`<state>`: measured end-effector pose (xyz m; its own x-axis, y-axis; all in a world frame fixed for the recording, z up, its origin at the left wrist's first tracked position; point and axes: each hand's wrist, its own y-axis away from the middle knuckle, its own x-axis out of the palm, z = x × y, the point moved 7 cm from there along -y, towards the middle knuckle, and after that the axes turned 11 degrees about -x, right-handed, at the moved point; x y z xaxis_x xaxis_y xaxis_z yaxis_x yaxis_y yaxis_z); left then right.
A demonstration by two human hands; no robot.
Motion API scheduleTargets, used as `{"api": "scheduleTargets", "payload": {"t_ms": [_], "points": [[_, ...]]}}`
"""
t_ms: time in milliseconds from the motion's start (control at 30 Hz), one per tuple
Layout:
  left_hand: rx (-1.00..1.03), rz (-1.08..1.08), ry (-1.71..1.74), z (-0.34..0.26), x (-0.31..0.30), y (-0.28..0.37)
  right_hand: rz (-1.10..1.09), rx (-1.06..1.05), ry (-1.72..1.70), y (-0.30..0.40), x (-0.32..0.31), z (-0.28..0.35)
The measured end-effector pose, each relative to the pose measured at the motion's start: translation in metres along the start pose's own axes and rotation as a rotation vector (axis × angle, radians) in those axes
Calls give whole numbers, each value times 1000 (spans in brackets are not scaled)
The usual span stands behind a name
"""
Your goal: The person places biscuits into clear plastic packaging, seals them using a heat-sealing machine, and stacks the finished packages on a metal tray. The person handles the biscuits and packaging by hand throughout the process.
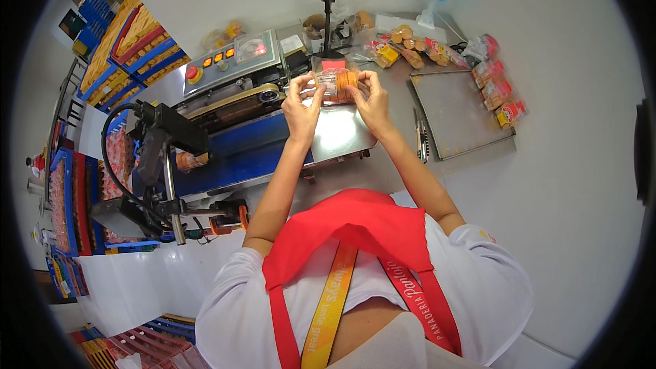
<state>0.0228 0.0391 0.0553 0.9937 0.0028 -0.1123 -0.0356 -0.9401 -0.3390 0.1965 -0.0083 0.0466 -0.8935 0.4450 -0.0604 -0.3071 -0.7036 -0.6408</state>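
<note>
Between both hands I hold a clear plastic pack of round biscuits (347, 83), its printed label panel facing up on the left. My left hand (303, 104) pinches the label end with the thumb on top. On the other end are the thumb and fingers of my right hand (372, 99). Below the pack lies the shiny metal end plate (341, 130) of a conveyor sealing machine. Its blue belt (248, 146) runs off to the left, where another biscuit pack (192, 161) lies under a black printer head (179, 128).
A control panel with a red stop button (193, 74) sits behind the belt. To the right are a metal tray (461, 113), a box cutter (422, 138) and several biscuit packs (494, 84). A black stand pole (326, 10) rises behind my hands. Stacked crates (138, 54) fill the left.
</note>
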Motion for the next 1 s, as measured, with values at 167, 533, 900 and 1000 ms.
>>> {"api": "scheduleTargets", "payload": {"t_ms": [167,533,900,1000], "points": [[126,-117,-192,-33,-2,-1,-11,-246,408,-17,-6,32],[-122,410,194,5,1,-42,208,-354,154,-49,-9,22],[111,725,-71,-27,-6,-63,565,16,-307,-60,-1,4],[230,689,-123,-38,-7,-61,503,-65,-219,-59,-1,14]]}}
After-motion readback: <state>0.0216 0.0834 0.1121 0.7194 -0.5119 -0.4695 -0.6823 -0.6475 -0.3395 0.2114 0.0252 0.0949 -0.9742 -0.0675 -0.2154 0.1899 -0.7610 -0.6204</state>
